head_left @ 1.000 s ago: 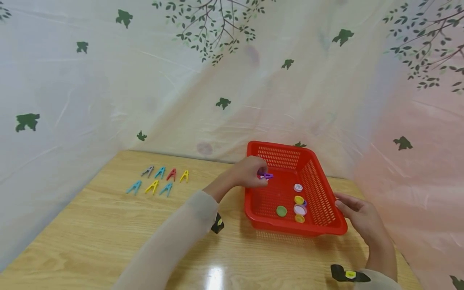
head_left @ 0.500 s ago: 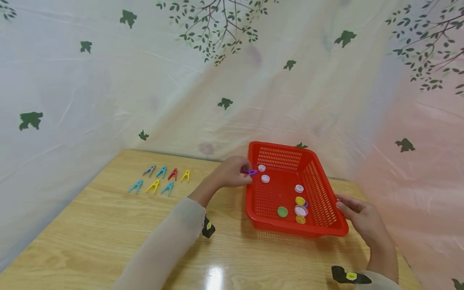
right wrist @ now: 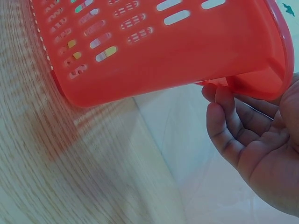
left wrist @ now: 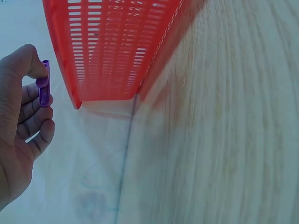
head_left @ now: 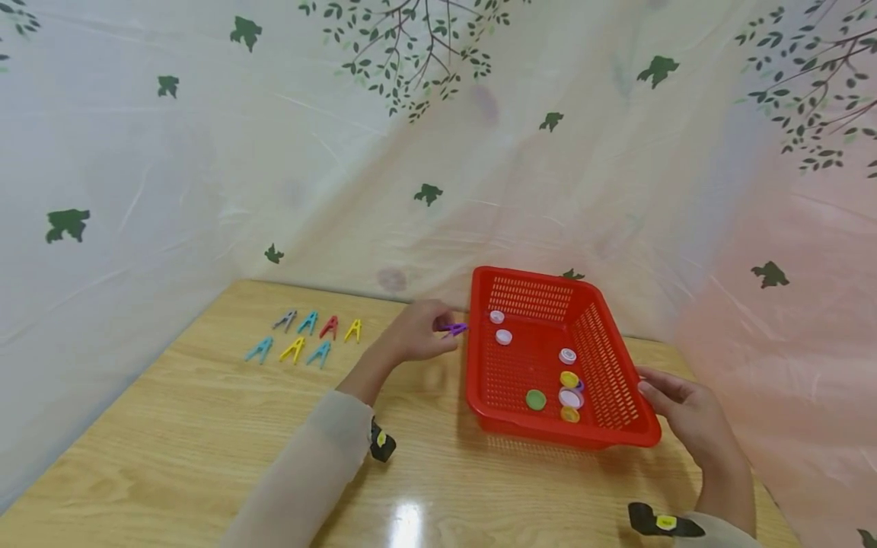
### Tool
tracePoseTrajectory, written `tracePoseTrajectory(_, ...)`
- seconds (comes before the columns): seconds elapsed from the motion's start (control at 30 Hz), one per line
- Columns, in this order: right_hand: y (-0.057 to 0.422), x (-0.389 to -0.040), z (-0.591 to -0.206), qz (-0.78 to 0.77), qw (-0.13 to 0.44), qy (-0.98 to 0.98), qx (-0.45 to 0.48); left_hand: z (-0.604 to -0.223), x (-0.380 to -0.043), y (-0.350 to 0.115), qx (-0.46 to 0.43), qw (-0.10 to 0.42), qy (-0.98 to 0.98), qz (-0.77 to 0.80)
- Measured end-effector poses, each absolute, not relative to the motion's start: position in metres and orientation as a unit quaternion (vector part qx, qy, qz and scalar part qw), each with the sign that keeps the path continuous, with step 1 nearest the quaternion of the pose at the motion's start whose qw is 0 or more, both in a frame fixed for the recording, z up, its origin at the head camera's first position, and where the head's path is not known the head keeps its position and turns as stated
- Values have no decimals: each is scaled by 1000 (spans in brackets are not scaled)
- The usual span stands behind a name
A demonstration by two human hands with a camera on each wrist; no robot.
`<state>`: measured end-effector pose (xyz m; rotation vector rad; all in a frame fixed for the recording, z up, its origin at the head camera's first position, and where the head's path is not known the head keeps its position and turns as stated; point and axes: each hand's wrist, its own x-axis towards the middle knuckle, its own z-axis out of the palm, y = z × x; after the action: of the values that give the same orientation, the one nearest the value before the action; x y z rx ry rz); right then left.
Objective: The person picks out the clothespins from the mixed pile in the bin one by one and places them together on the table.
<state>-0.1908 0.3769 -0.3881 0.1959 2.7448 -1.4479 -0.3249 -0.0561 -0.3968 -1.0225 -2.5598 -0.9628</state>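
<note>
In the head view my left hand [head_left: 418,332] pinches a purple clothespin [head_left: 455,329] just outside the left rim of a red plastic basket [head_left: 562,435]. The left wrist view shows the thumb on this clothespin [left wrist: 44,95], with the fingers bent behind it, apart from the basket wall [left wrist: 107,70]. My right hand [head_left: 699,422] holds the basket's right rim near its front corner; its fingers [right wrist: 224,135] curl beneath that rim. Inside the basket lie several bottle caps, among them a green cap [head_left: 536,399] and a white cap [head_left: 503,337].
Several clothespins stand apart in two rows on the left of the wooden table [head_left: 205,426], including a red clothespin [head_left: 330,327], a grey clothespin [head_left: 285,320] and a yellow clothespin [head_left: 292,350]. A leaf-patterned sheet [head_left: 356,213] hangs behind the table.
My left hand has moved left, out from over the basket, carrying the purple clothespin. Two white caps it covered are now visible. The right hand keeps its hold on the rim.
</note>
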Motion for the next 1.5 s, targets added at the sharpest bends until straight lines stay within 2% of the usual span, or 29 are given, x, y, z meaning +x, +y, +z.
tracePoseTrajectory(1.07, 375, -190, -386, -472, 25, 878, 74, -416, -302, -149, -236, 91, -918, -306)
tracePoseTrajectory(1.5, 377, -191, -386, -465, 27, 882, 71, -418, -294, -164, -207, 86, -925, -308)
